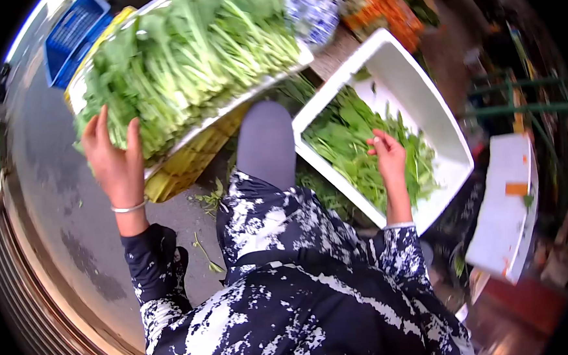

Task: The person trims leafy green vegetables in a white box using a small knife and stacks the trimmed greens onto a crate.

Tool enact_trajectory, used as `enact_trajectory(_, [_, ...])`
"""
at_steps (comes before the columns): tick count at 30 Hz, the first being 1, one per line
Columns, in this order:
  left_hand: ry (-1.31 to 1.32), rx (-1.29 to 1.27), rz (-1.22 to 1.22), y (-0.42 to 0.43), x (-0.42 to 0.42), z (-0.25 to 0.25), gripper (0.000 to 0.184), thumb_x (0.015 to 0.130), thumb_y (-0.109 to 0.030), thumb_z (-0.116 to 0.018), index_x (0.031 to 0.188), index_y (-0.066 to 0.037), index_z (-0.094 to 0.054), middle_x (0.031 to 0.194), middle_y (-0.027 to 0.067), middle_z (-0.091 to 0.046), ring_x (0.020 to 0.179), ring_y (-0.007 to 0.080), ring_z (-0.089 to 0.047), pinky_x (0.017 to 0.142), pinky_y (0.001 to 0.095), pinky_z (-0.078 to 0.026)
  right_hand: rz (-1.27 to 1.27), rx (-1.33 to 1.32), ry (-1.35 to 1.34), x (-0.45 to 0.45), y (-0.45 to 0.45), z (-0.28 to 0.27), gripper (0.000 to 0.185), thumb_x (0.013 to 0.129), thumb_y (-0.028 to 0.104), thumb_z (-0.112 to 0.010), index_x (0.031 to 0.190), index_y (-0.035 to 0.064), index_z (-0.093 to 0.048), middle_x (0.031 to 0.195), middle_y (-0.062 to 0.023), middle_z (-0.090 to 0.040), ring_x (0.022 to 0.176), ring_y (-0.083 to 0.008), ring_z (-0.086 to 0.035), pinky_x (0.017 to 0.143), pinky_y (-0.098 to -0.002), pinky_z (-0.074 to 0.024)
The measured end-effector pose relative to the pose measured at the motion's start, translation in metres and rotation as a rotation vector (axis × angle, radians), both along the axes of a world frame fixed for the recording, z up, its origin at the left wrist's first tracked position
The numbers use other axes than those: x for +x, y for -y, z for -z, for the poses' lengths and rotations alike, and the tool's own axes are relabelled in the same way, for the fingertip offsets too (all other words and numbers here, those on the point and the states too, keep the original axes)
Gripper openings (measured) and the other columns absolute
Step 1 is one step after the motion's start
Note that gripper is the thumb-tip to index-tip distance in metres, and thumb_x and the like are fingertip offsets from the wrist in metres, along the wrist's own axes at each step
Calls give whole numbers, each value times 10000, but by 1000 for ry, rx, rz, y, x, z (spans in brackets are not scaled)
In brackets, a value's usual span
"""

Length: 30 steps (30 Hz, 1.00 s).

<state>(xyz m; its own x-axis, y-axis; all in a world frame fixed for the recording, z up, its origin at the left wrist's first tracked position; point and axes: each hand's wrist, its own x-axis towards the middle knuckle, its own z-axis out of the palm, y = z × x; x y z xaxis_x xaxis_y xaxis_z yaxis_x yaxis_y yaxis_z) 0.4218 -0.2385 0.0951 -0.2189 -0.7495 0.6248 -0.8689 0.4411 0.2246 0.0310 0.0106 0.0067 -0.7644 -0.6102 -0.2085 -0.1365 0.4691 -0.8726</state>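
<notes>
My left hand (pixel 117 161), a bangle at its wrist, is open with fingers spread at the near left corner of a heap of leafy greens (pixel 186 60). The greens lie in rows, pale stems toward me, in a white foam box (pixel 227 106) on a yellow crate (pixel 192 158). Over a second white foam box (pixel 431 90) on the right, my right hand (pixel 390 158) has its fingers curled and drawn together. Loose green leaves (pixel 346 125) lie beneath it in that box. Whatever the right fingers may hold is too small to make out.
A blue crate (pixel 74 37) stands at the upper left. Beyond the boxes are a blue-and-white bag (pixel 314 10) and an orange heap (pixel 384 12). A white foam lid or box (pixel 503 196) lies at the right. My knee (pixel 266 146) is between both boxes.
</notes>
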Motion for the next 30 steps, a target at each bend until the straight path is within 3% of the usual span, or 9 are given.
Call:
enact_trajectory(1, [-33, -36, 78, -7, -13, -8, 404, 776, -218, -683, 1117, -31, -572, 1069, 128, -520, 840, 264, -571, 771, 333, -461, 92, 34, -66, -20, -33, 3, 260, 877, 105, -519, 1102, -13, -574, 841, -74, -644, 605, -84, -558, 568, -203, -461])
enact_trajectory(5, [-751, 735, 525, -57, -62, -64, 205, 798, -162, -661, 916, 0, -615, 686, 42, -557, 651, 150, -584, 588, 226, -460, 405, 130, -27, -36, -130, -9, 254, 878, 130, -521, 1085, -2, -587, 813, -67, -640, 587, -86, -552, 540, -208, -458])
enact_trajectory(8, [-752, 473, 1906, -62, -76, -103, 93, 830, -68, -534, 885, -27, -597, 694, 70, -540, 581, 151, -535, 525, 210, -398, 417, 182, 41, -47, -174, 7, 260, 866, 159, -541, 1054, -11, -597, 794, -77, -640, 570, -98, -559, 521, -209, -456])
enact_trajectory(10, [-692, 538, 2100, -70, -88, -121, 111, 827, -89, -542, 903, -26, -592, 725, 74, -543, 614, 156, -537, 552, 220, -401, 382, 198, 91, -40, -175, 21, 261, 857, 170, -550, 1035, -12, -605, 790, -78, -646, 572, -116, -583, 527, -222, -462])
enact_trajectory(15, [-530, 787, 2072, -95, -139, -117, 177, 819, -142, -561, 950, -25, -579, 801, 84, -550, 696, 169, -542, 619, 247, -409, 255, 290, 121, -61, -139, 44, 260, 842, 222, -561, 989, 18, -627, 827, -118, -645, 653, -147, -624, 611, -303, -485])
enact_trajectory(17, [-477, 870, 2004, -106, -158, -112, 207, 815, -163, -569, 969, -24, -574, 832, 88, -553, 729, 174, -544, 646, 257, -412, 174, 376, -55, -85, -129, 63, 308, 872, 180, -526, 1133, 24, -574, 939, -64, -652, 649, -115, -593, 648, -248, -476])
enact_trajectory(21, [-396, 1047, 1825, -120, -199, -101, 270, 809, -205, -585, 1007, -23, -564, 893, 96, -559, 795, 185, -549, 700, 278, -419, 179, 328, -59, -117, -122, 85, 299, 873, 188, -533, 1130, 43, -580, 953, -57, -649, 681, -114, -594, 667, -245, -474])
enact_trajectory(24, [-331, 1182, 1628, -126, -232, -91, 318, 804, -237, -596, 1035, -22, -556, 939, 102, -563, 845, 193, -552, 741, 294, -423, 75, 203, 60, -118, -128, 71, 313, 881, 321, -508, 831, 26, -602, 753, -150, -616, 631, -206, -617, 643, -337, -456])
enact_trajectory(30, [-150, 1400, 1109, -132, -322, -47, 416, 794, -300, -620, 1092, -20, -540, 1031, 114, -572, 943, 209, -558, 822, 326, -433, -179, 222, -136, -108, -181, 40, 249, 869, 276, -527, 971, 74, -630, 745, -152, -614, 611, -258, -579, 628, -354, -463])
